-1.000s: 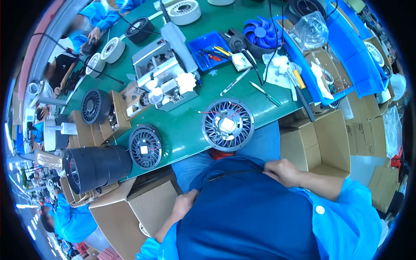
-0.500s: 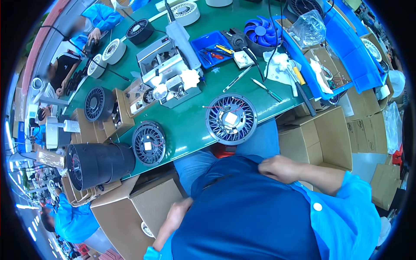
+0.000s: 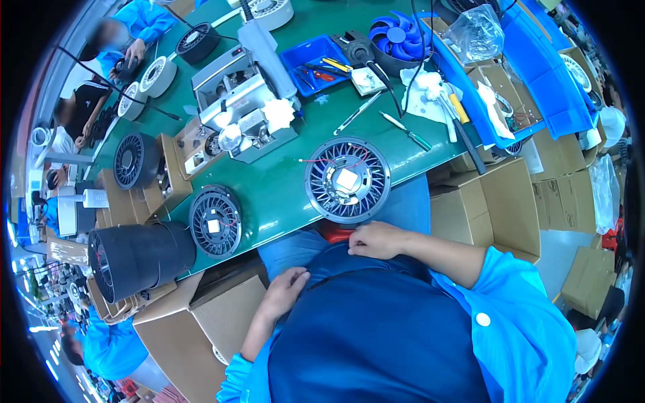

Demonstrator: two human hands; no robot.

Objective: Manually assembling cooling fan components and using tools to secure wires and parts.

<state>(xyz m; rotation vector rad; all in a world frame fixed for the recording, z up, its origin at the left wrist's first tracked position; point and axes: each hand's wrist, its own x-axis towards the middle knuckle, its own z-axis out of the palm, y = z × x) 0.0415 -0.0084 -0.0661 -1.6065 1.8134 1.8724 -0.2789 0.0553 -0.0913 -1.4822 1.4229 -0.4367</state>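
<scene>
My right hand (image 3: 376, 240) hovers over my lap at the table's front edge, fingers curled in, nothing visible in them. Just above it lies a round black fan housing (image 3: 318, 191) with open spokes, a white square in its middle and thin red wires. My left hand (image 3: 285, 290) is at my waist, beside the dark blue shirt, its fingers loosely bent and apart, holding nothing. A second spoked fan housing (image 3: 199, 232) with a white square lies farther left on the green table (image 3: 272, 195). Neither hand touches a housing.
A black cylindrical duct (image 3: 144, 258) stands at the table's left corner. Behind are a grey metal fixture (image 3: 232, 107), a blue tool tray (image 3: 295, 64), a green-handled screwdriver (image 3: 420, 140) and a blue-bladed fan (image 3: 396, 39). Open cardboard boxes (image 3: 514, 208) flank my legs. Co-workers sit at the far left.
My right hand has moved left and up from my shirt toward the nearer housing. The left hand has risen slightly, showing more of its fingers. The whole view has shifted a little.
</scene>
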